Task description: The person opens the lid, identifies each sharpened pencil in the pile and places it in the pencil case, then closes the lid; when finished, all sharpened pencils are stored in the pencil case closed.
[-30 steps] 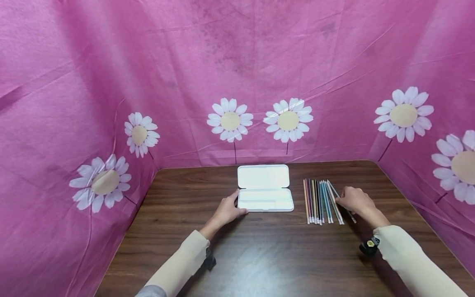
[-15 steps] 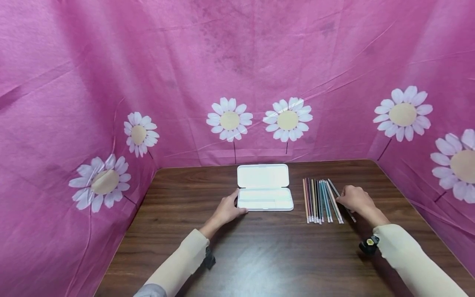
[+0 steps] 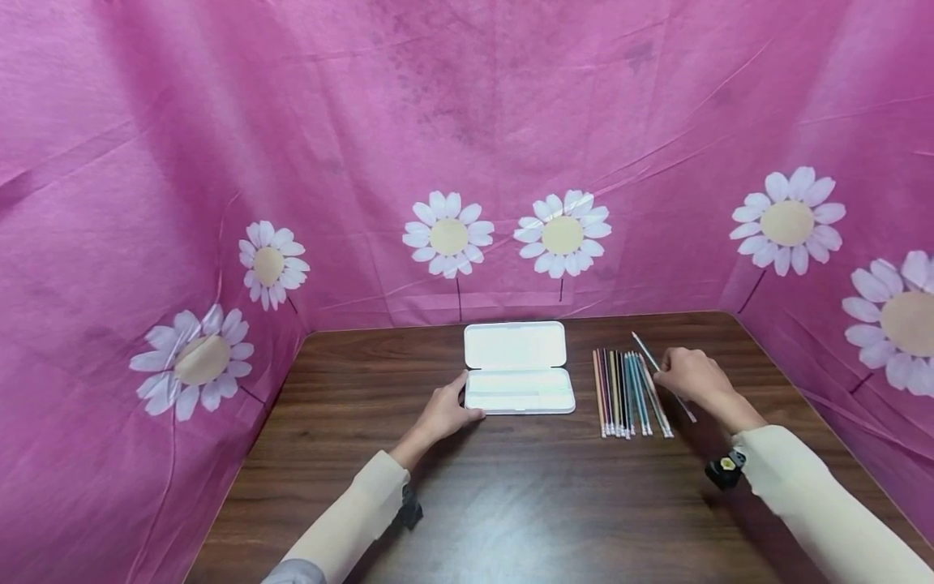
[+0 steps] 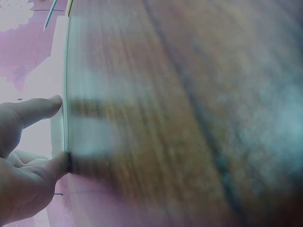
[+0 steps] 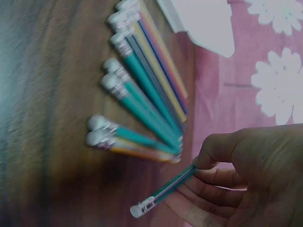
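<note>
A white pencil case (image 3: 520, 391) lies with its lid (image 3: 514, 345) raised on the wooden table. My left hand (image 3: 443, 414) holds its left end, thumb at the front edge and fingers along the side; in the left wrist view two fingertips touch the rim. To the right, several pencils (image 3: 620, 393) lie side by side, eraser ends toward me. My right hand (image 3: 696, 377) pinches a green pencil (image 5: 173, 183) between thumb and fingers, just right of that row. This pencil slants, its far tip up and left, its white eraser low in the right wrist view.
The brown wooden table (image 3: 452, 503) has a pink cloth (image 3: 350, 162) with printed daisies hanging behind it and at both sides. Dark wrist cameras sit beneath both sleeves.
My right hand has shifted slightly left and away from me with the pencil, whose far tip now reaches beyond the row and points more to the left. The left hand stays at the case.
</note>
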Motion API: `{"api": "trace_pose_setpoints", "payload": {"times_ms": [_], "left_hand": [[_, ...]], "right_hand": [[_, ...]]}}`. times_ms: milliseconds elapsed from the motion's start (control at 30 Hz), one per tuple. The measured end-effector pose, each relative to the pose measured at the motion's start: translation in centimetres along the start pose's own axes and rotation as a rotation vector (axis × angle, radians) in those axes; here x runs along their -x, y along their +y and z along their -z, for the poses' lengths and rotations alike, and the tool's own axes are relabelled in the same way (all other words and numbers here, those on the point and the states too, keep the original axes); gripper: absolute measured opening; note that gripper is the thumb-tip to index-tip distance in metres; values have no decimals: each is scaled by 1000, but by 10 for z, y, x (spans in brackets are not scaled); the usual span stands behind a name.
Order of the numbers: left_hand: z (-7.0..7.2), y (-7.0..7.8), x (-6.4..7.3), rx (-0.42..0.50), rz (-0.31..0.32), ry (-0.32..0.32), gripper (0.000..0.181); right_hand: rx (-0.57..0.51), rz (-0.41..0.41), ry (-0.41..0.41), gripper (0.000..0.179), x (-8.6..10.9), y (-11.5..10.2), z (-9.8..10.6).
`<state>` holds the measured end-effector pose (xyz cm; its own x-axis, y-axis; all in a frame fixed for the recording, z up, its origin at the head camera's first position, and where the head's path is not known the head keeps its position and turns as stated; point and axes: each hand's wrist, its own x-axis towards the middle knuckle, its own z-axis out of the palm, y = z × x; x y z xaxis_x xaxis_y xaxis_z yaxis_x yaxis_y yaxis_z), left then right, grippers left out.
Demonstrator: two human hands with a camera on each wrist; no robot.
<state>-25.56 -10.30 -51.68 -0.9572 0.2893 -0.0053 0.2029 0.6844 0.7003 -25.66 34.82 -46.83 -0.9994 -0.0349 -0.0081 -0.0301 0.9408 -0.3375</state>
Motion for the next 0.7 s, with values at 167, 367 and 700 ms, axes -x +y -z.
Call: {"api": "trace_pose_setpoints", "payload": {"times_ms": [167, 367, 700], "left_hand": [[1, 0, 0, -4, 5, 0, 91], [-1, 2, 0, -5, 13, -5, 91], [0, 3, 1, 0, 8, -1, 92]], "right_hand": [[1, 52, 14, 17, -6, -24, 8], [12, 168, 32, 10, -11, -61, 13], [32, 312, -15, 7, -24, -119, 8]]}}
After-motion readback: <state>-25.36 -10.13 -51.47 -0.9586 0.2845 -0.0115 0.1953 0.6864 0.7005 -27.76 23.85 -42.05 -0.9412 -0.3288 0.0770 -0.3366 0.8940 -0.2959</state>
